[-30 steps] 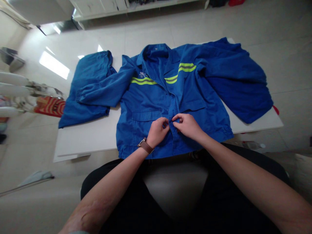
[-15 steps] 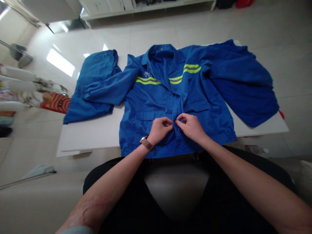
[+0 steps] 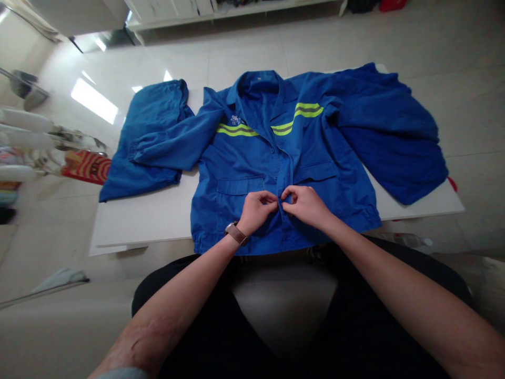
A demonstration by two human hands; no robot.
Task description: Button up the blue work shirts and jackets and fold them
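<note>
A blue work jacket (image 3: 244, 163) with yellow-green reflective stripes lies face up on a low white table (image 3: 150, 221), collar away from me, sleeves spread to both sides. My left hand (image 3: 256, 210), with a brown watch strap on its wrist, pinches the left edge of the jacket's front opening low down. My right hand (image 3: 305, 205) pinches the right edge just opposite, fingertips almost touching the left hand's. Both hands are closed on the cloth near the lower closure; what lies between the fingers is hidden.
A second blue garment (image 3: 145, 137) lies folded at the table's left end, partly under the jacket's sleeve. A red striped item (image 3: 84, 167) and pale clutter sit on the floor to the left. White cabinets (image 3: 177, 10) stand at the back. My dark-clothed lap fills the foreground.
Both hands stay pinched together on the jacket's front edges, shifting only slightly. The view has moved a little.
</note>
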